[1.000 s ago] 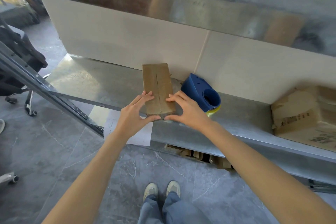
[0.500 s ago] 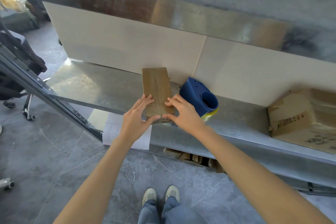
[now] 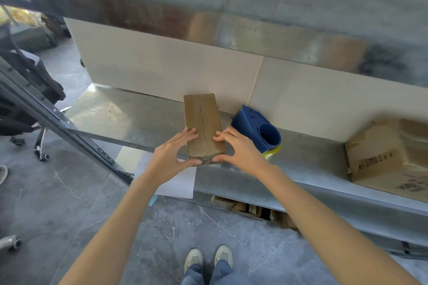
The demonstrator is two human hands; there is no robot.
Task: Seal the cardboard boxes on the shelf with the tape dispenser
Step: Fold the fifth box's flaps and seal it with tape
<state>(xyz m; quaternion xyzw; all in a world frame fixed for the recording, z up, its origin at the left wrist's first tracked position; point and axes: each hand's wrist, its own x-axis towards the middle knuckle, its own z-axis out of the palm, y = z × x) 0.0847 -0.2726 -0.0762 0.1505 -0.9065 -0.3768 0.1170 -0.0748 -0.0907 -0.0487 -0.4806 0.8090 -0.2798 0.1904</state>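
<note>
Narrow brown box point(image 3: 195, 118), centre seam apparently gaping.

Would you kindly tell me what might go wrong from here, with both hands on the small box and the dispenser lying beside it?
1. The left hand and right hand both press the small box flaps; releasing one to fetch the tape dispenser may let the gaping centre seam widen.
2. The box sits near the front edge of the shelf, so a dispenser stroke toward the person could drag it off.
</note>
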